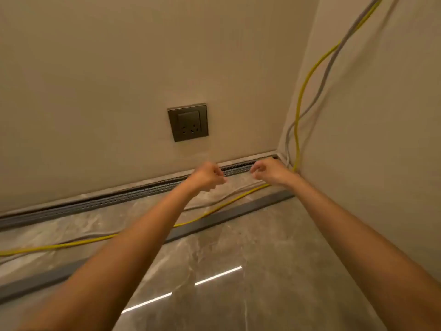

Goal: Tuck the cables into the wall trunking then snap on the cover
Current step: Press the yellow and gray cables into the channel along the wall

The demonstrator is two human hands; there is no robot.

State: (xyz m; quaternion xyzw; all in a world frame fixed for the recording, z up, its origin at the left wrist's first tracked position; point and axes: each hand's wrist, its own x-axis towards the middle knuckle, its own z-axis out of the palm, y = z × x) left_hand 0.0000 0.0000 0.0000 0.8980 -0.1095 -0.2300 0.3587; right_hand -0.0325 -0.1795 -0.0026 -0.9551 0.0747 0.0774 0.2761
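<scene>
The grey slotted trunking (133, 193) runs along the foot of the back wall into the right corner. Its long grey cover (229, 217) lies loose on the floor, parallel to it. A yellow cable (222, 207) and a grey cable (210, 203) lie on the floor between trunking and cover, outside the channel, then climb the right wall at the corner. My left hand (206, 175) hovers in front of the trunking with its fingers curled in. Close to the corner, my right hand (269, 172) is loosely pinched. I see nothing held in either hand.
A dark wall socket (188, 122) sits on the back wall above the hands. The floor is glossy marble tile (238, 283) with light reflections. The right wall (370, 139) meets the back wall just beyond my right hand.
</scene>
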